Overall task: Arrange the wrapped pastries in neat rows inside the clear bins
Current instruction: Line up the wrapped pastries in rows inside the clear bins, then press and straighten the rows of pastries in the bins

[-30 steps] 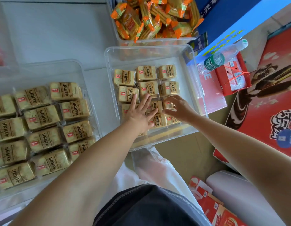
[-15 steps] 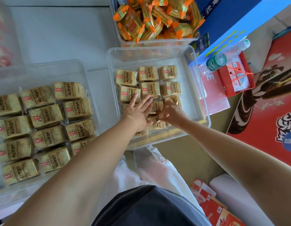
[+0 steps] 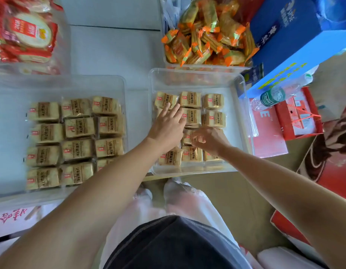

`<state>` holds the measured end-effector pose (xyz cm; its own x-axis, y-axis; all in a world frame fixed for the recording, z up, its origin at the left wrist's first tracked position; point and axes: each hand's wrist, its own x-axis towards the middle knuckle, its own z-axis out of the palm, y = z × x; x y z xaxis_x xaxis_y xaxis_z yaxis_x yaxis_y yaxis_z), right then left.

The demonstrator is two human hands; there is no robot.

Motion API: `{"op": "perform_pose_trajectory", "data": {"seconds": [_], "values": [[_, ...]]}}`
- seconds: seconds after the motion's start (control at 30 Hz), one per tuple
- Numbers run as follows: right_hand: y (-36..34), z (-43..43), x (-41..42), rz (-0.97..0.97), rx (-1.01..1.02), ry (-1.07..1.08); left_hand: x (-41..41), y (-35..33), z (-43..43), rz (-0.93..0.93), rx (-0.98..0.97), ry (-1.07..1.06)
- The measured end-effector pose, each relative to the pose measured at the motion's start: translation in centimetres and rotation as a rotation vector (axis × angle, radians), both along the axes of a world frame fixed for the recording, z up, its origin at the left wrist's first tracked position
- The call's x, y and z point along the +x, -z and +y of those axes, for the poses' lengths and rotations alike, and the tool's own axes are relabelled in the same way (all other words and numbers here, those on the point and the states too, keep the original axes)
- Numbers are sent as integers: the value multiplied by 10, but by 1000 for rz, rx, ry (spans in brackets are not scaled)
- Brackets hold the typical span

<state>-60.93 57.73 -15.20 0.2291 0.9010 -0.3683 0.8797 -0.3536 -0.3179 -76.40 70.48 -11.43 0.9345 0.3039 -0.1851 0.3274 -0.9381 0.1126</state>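
Head view: both hands are in the right clear bin (image 3: 238,82). Left hand (image 3: 166,127) lies flat on the left column of wrapped pastries (image 3: 190,99), fingers (image 3: 175,112) spread and loose, not gripping, prob. to keep that column from sliding. Right hand (image 3: 211,139) curls over a middle pastry (image 3: 187,137); its fingers look pinched on the wrapper, prob. nudging it straight w/ its row. This bin holds approx. three columns, four rows, w/ bare space at the far end. Left clear bin (image 3: 121,84) holds more of the same pastries, already in tidy rows. Behind, another bin holds orange snack packs (image 3: 205,43) in a loose heap.
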Motion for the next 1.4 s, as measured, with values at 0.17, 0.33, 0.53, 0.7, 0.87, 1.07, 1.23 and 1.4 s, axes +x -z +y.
{"op": "perform_pose_trajectory", "data": {"seconds": [0.17,0.33,0.53,0.7,0.87,1.07,1.23,1.4], "values": [[-15,21,-16,59,197,-222,-23,-9,2,-93,106,-285],[5,28,-36,-166,-10,-402,-47,6,-17,-56,58,-485],[32,44,-27,-129,-149,-541,-56,11,-37,-80,7,-568],[19,54,2,-131,28,-599,-56,9,-36,-90,-47,-598],[13,79,2,-155,162,-321,-42,1,-18,-165,-61,-641],[35,107,-26,-187,20,-239,-37,18,-6,-200,-77,-617],[38,109,-14,-278,83,-456,-35,25,-6,-292,-135,-622],[38,114,-5,-273,69,-555,-36,28,-5,-303,-118,-606]]}}
